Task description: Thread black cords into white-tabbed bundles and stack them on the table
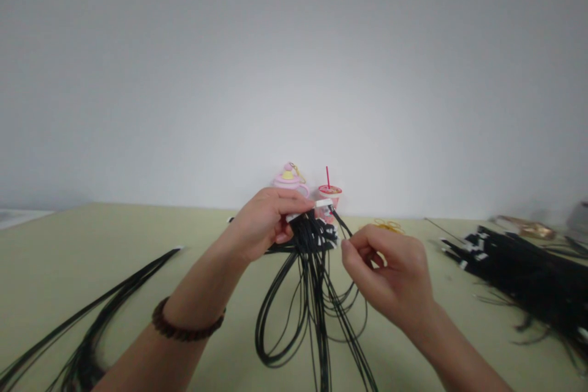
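Note:
My left hand (269, 220) pinches a white connector (324, 203) near its left end, above the table. Black wires (316, 282) hang down from it, some of them looping round to the left. To the right, my right hand (390, 263) has thumb and forefinger pressed together by a black wire (342, 222) that runs up to the connector's right end. The wire seems to pass into that pinch, though the fingertips hide the exact spot. Behind the hanging wires lies a cluster of black wires with white ends (328, 236).
A black wire bundle (133, 285) with a white tip lies at left. A large pile of black wires (528, 275) covers the right side. At the back stand a pink lidded cup (287, 180) and a cup with a red straw (329, 190), near yellow ties (388, 226).

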`<state>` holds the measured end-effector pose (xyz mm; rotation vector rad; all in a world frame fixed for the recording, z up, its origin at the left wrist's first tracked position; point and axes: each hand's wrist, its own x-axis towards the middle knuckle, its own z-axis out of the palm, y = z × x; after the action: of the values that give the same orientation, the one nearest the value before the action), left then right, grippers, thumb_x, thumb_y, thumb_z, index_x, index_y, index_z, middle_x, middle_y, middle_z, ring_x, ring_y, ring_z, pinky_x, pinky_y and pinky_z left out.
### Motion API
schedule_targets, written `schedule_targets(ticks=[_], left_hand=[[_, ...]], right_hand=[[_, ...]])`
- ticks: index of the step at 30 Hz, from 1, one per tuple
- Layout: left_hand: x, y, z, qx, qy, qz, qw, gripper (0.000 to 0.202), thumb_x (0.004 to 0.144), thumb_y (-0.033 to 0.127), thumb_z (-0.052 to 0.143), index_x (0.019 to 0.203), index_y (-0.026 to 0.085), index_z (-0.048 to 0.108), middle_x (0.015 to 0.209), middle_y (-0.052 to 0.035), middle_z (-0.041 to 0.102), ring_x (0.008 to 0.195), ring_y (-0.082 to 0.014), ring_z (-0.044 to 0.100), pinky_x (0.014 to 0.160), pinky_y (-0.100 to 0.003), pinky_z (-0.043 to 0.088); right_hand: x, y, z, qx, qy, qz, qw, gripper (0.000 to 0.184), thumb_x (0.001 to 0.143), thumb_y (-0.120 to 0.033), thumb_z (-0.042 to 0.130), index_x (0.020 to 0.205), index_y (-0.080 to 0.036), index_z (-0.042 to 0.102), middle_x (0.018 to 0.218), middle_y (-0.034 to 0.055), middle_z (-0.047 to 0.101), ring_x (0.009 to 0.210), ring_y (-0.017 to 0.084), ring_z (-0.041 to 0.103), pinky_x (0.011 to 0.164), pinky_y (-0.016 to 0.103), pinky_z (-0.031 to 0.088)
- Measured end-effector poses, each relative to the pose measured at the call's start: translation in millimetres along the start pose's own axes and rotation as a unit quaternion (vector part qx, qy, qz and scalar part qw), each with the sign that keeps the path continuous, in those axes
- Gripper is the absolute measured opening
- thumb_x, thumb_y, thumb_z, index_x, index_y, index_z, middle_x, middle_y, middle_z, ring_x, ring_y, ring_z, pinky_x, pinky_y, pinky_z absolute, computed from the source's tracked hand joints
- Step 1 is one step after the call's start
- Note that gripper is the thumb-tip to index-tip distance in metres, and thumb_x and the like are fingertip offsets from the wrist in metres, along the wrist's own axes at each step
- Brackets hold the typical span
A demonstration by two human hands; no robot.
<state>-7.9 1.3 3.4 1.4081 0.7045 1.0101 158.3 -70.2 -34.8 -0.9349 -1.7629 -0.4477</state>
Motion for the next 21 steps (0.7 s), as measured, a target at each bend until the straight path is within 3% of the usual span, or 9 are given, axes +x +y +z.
schedule_targets(ticks=[6, 12, 17, 21], left_hand=[[-0.1, 0.1, 0.5, -0.006, -0.004, 0.001, 1.000, 0.013, 0.067, 0.019, 0.066, 0.060, 0.010, 0.063, 0.043, 0.0030, 0.047, 0.031, -0.0010, 0.033, 0.032, -0.016, 0.017], [-0.5, 0.2, 1.8, -0.013, -0.007, -0.001, 1.000, 0.013, 0.068, 0.019, 0.065, 0.060, 0.009, 0.063, 0.051, -0.0006, 0.055, 0.031, -0.0009, 0.035, 0.031, -0.015, 0.017], [-0.6, 0.1, 1.0, -0.025, -0.039, 0.001, 0.999, 0.015, 0.071, 0.020, 0.063, 0.061, 0.008, 0.064, 0.050, -0.0002, 0.054, 0.031, -0.0005, 0.033, 0.029, -0.015, 0.016], [0.4, -0.6, 0.4, -0.028, -0.032, -0.005, 0.999, 0.017, 0.071, 0.020, 0.062, 0.059, 0.008, 0.064, 0.044, 0.0020, 0.049, 0.030, -0.0010, 0.032, 0.029, -0.015, 0.017]], right_hand=[[-1.1, 0.2, 2.1, 0.007, -0.007, 0.017, 1.000, 0.025, 0.076, -0.013, 0.053, 0.052, -0.014, 0.049, 0.044, -0.0048, 0.044, 0.041, 0.003, 0.038, 0.041, 0.015, 0.030], [-0.9, -0.1, 1.3, 0.005, -0.020, 0.011, 1.000, 0.024, 0.077, -0.013, 0.052, 0.053, -0.015, 0.050, 0.044, -0.0046, 0.045, 0.040, 0.003, 0.038, 0.041, 0.016, 0.029], [-1.1, 0.7, 2.7, 0.003, -0.018, 0.009, 1.000, 0.025, 0.077, -0.014, 0.053, 0.053, -0.015, 0.050, 0.044, -0.0050, 0.045, 0.040, 0.003, 0.038, 0.041, 0.016, 0.029], [-1.3, 2.1, 3.0, 0.002, -0.015, 0.012, 1.000, 0.024, 0.078, -0.013, 0.053, 0.053, -0.014, 0.051, 0.045, -0.0049, 0.045, 0.041, 0.003, 0.038, 0.042, 0.016, 0.029]])
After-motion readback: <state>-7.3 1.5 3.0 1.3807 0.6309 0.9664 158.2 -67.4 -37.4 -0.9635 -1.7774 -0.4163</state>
